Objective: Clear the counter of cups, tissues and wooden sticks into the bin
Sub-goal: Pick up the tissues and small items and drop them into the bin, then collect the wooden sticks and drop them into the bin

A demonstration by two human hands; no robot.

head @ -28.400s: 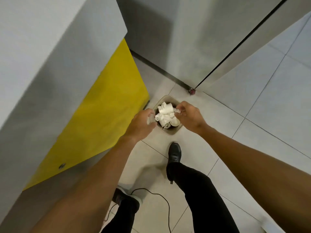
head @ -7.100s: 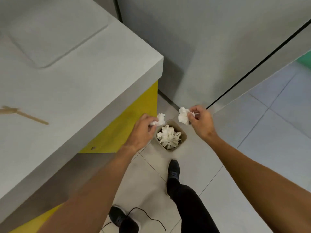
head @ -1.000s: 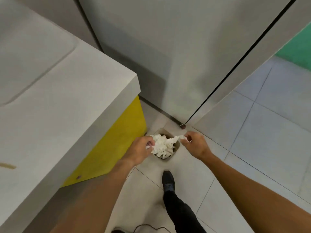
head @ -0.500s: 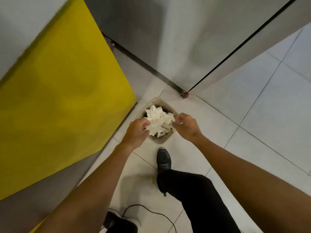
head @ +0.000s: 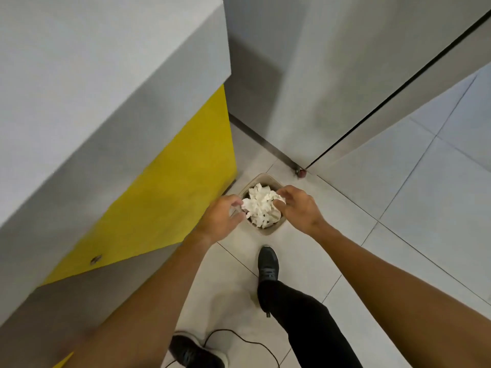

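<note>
A small beige bin (head: 268,230) stands on the tiled floor beside the counter's end. It is heaped over its rim with crumpled white tissues (head: 261,208). My left hand (head: 221,217) is at the heap's left edge, thumb and fingers curled and pinching tissue. At the heap's upper right, the curled fingers of my right hand (head: 299,208) hold a bit of tissue. No cups or wooden sticks show. The part of the grey counter top (head: 101,70) in view is bare.
The counter's yellow side panel (head: 164,203) stands just left of the bin. A grey wall and a door with a small red stop (head: 301,173) lie behind it. My black shoe (head: 268,264) is just in front of the bin, and a thin black cable (head: 239,337) trails on the floor.
Both hands have stayed on the tissue heap in the bin. My head has lifted, so the counter top is back in view at the upper left.
</note>
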